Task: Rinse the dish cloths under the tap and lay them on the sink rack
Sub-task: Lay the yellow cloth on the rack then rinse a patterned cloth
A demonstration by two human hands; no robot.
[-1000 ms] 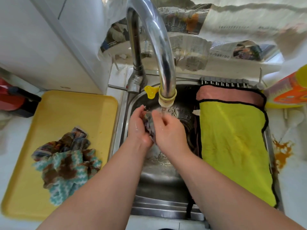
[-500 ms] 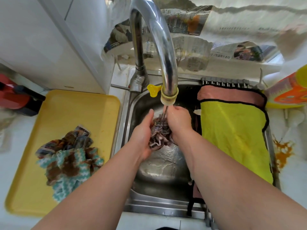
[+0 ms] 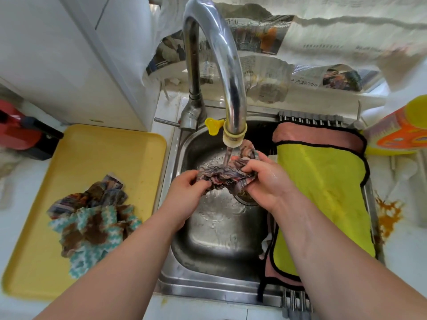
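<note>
Striped wet dish cloth (image 3: 225, 176) is stretched under the tap (image 3: 232, 135) stream between my left hand (image 3: 184, 192) and right hand (image 3: 265, 181), fingers (image 3: 248, 168) of both pinching its ends. I judge rinsing is underway; next it needs wringing and laying on the sink rack (image 3: 309, 120), beside the yellow cloth (image 3: 323, 192). More cloths (image 3: 92, 215) wait on the tray (image 3: 138, 146).
</note>
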